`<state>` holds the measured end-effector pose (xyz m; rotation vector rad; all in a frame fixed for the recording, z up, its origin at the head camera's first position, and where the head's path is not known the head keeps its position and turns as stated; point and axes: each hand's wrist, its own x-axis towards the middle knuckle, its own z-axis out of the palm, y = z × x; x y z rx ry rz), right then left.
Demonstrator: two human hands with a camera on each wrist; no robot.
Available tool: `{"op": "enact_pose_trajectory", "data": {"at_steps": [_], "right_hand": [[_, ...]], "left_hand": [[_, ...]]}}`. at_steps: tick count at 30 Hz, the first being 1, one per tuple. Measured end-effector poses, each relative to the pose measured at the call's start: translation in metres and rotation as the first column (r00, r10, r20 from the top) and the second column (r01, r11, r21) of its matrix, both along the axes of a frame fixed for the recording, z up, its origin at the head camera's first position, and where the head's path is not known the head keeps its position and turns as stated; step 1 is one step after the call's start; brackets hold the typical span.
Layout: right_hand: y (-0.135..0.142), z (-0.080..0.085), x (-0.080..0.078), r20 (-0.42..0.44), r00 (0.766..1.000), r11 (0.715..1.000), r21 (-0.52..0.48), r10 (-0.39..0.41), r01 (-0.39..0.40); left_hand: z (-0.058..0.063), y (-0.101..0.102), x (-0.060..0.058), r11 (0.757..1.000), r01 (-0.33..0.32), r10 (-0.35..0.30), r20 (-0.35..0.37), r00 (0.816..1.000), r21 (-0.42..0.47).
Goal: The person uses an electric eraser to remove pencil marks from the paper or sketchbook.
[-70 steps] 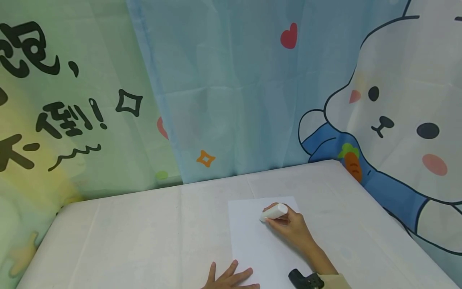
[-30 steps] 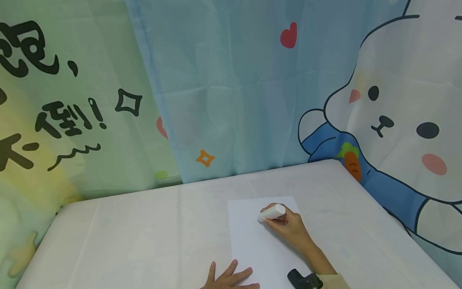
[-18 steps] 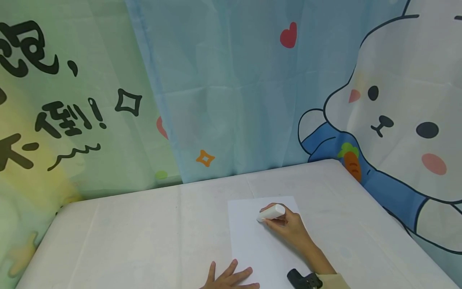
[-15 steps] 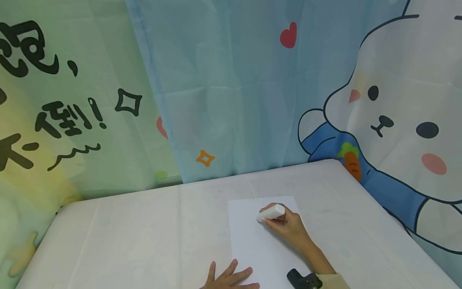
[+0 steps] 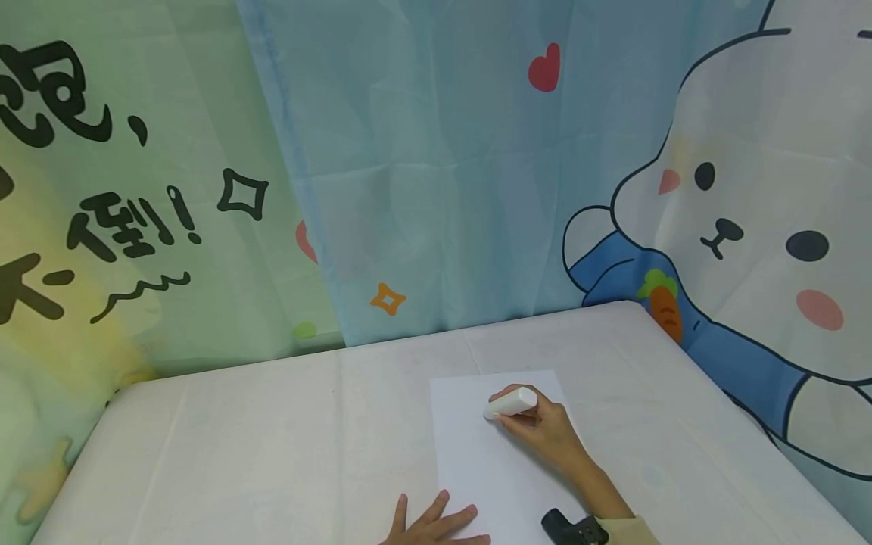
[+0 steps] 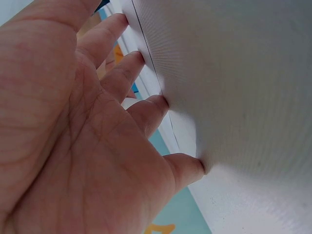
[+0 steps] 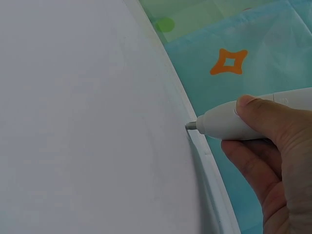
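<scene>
White pen-like tool (image 5: 514, 402) tilted over the far half of the sheet (image 5: 463, 439), tip seemingly touching. Right hand (image 5: 548, 435) pinches it low on the barrel, presumably for control. Left hand (image 5: 437, 525) spread, grasping nothing, fingertips at the sheet's near left edge, likely to stop it sliding on the surface (image 5: 272, 439).

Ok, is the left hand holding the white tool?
No, the right hand grips the white tool, while the left hand spreads across an edge of the paper.
</scene>
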<state>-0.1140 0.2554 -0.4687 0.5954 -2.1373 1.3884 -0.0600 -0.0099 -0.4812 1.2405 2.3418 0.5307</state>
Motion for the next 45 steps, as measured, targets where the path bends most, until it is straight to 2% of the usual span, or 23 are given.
{"op": "enact_pose_trajectory", "data": {"at_steps": [15,24,33,45], "right_hand": [[0.0005,0.0027,0.0012,0.005,1.000,1.000,0.007,-0.014,0.014],[0.0018,0.0024,-0.0002,-0.013,1.000,1.000,-0.007,-0.013,0.013],[0.0044,0.0025,0.0012,0.009,0.999,0.999,-0.018,-0.032,0.032],[0.0039,0.0018,-0.0010,-0.018,1.000,1.000,-0.015,-0.018,0.018]], "left_hand": [[0.0017,0.0001,0.0004,1.000,0.006,-0.006,-0.005,1.000,-0.011],[-0.0027,0.0006,-0.0001,1.000,0.001,0.000,-0.021,1.000,0.007],[-0.0059,0.0004,0.0042,0.999,-0.013,0.016,-0.056,0.998,0.043],[-0.0033,0.0007,0.0005,1.000,-0.010,0.010,-0.001,1.000,0.007]]}}
